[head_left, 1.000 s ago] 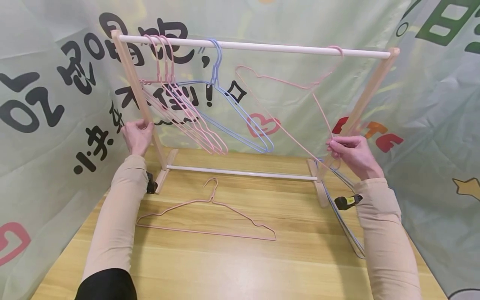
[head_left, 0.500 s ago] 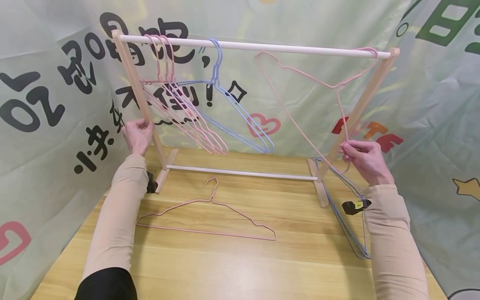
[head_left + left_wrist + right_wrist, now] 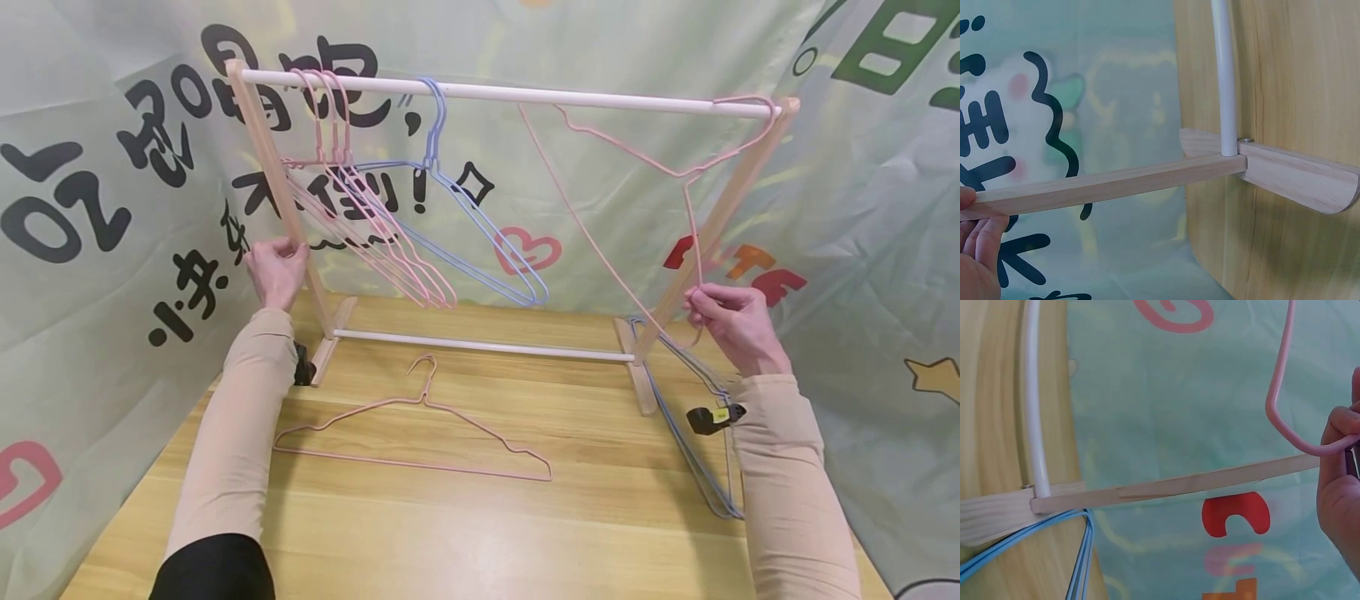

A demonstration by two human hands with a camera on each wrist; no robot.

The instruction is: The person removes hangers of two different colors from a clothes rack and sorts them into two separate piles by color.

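Pink hanger [image 3: 680, 174] farther right along the white top rail [image 3: 510, 92] than before

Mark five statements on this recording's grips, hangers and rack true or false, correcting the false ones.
1. The right grip holds a thin pink triangular hanger. True.
2. The left grip holds a hanger. False: it holds a pale wooden rack post.
3. Thin blue triangular hangers hang from the white round top rod. True.
4. The held hanger is nearest the rod's left end. False: right end.
5. Another pink triangular hanger lies on the yellowish wooden table. True.
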